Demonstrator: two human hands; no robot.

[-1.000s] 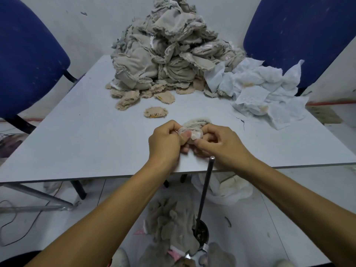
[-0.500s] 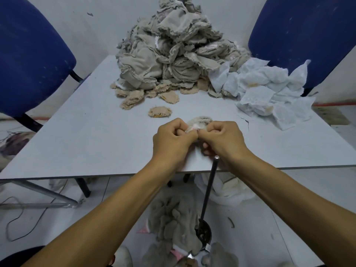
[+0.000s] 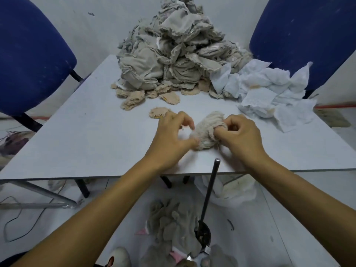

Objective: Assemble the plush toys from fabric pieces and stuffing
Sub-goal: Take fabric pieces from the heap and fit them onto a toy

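Observation:
A small beige plush fabric piece [image 3: 206,132] lies on the white table [image 3: 92,143] near its front edge. My right hand [image 3: 240,137] pinches its right end with thumb and fingers. My left hand [image 3: 171,135] touches its lower left side with the thumb, the other fingers curled and apart above it. A tall heap of grey-beige fabric pieces [image 3: 173,54] fills the table's far end. Flat tan round pieces [image 3: 159,112] lie in front of the heap.
White fabric squares [image 3: 269,93] are piled at the back right. Blue chairs stand at the left [image 3: 28,60] and right [image 3: 308,35]. A dark metal rod [image 3: 210,189] rises from a base on the floor just below the table's edge, beside finished grey pieces [image 3: 173,228].
My hands, pressed together around the bunched piece before, have moved apart. The piece now shows between them, stretched out and larger.

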